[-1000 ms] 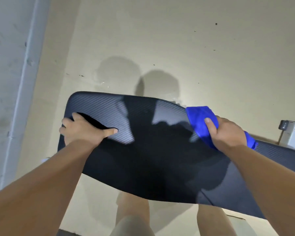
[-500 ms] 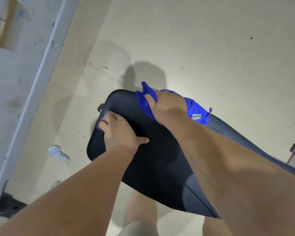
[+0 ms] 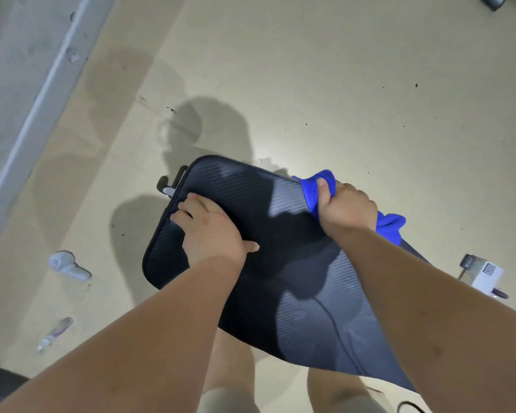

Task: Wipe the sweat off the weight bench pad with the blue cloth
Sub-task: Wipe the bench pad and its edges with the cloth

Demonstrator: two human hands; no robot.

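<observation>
The black ribbed weight bench pad (image 3: pixel 245 186) runs from the middle of the view down to the lower right. My left hand (image 3: pixel 209 231) lies on its near-left end, fingers over the left edge and thumb spread across the top. My right hand (image 3: pixel 344 208) grips the bunched blue cloth (image 3: pixel 312 189) at the pad's far edge, thumb pressed into the cloth. More of the cloth sticks out behind my wrist. My forearms hide part of the pad's surface.
Beige floor (image 3: pixel 340 84) lies all around the bench. A white plastic object (image 3: pixel 67 266) and a small clear bottle (image 3: pixel 54 333) lie on the floor at left. A white box with a black part (image 3: pixel 483 274) sits at right. A grey wall with a pipe (image 3: pixel 33 108) runs along the left.
My right hand has dragged the blue cloth along the pad's far edge, from beside my left hand out to the right. My left hand keeps its place on the pad's end.
</observation>
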